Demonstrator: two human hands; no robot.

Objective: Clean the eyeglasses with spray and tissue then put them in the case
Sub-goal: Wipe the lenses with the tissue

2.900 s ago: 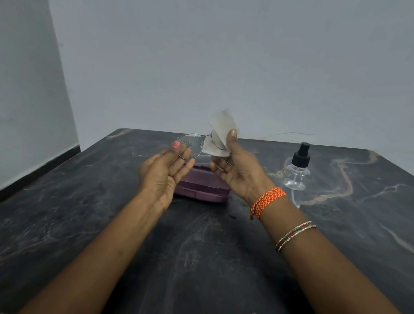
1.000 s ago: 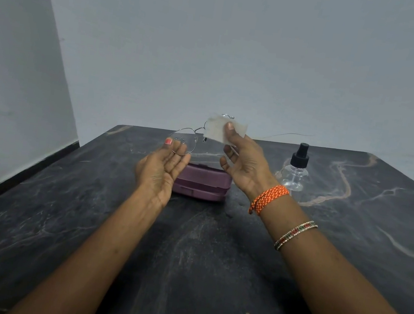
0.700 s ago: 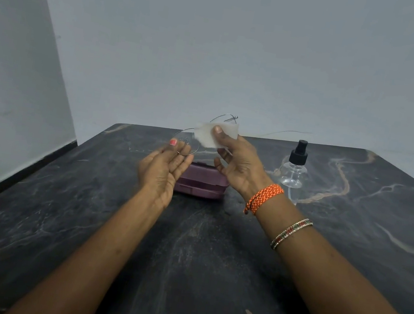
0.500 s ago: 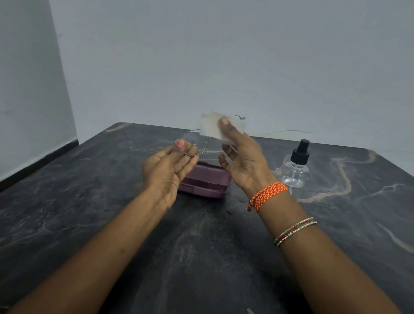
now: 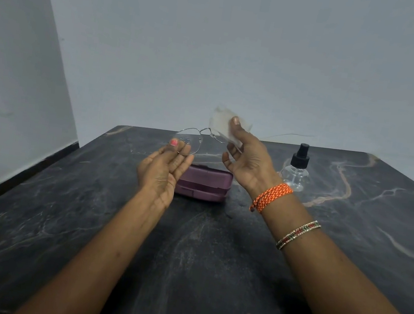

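Thin wire-framed eyeglasses (image 5: 193,138) hang in the air above the table. My left hand (image 5: 163,169) pinches the rim of the left lens between thumb and fingers. My right hand (image 5: 248,160) presses a white tissue (image 5: 223,124) onto the right lens, thumb on top, so that lens is mostly hidden. The purple glasses case (image 5: 203,182) lies shut on the table just beyond and below my hands. A clear spray bottle (image 5: 295,170) with a black nozzle stands upright to the right of my right hand.
A dark marble table (image 5: 198,263) with pale veins carries everything. A plain grey wall stands close behind its far edge, and a dark floor strip shows past the left edge.
The tissue has shifted back and forth over the right lens under my right thumb, and now sits tilted up and to the right. My left hand has kept its hold on the frame.
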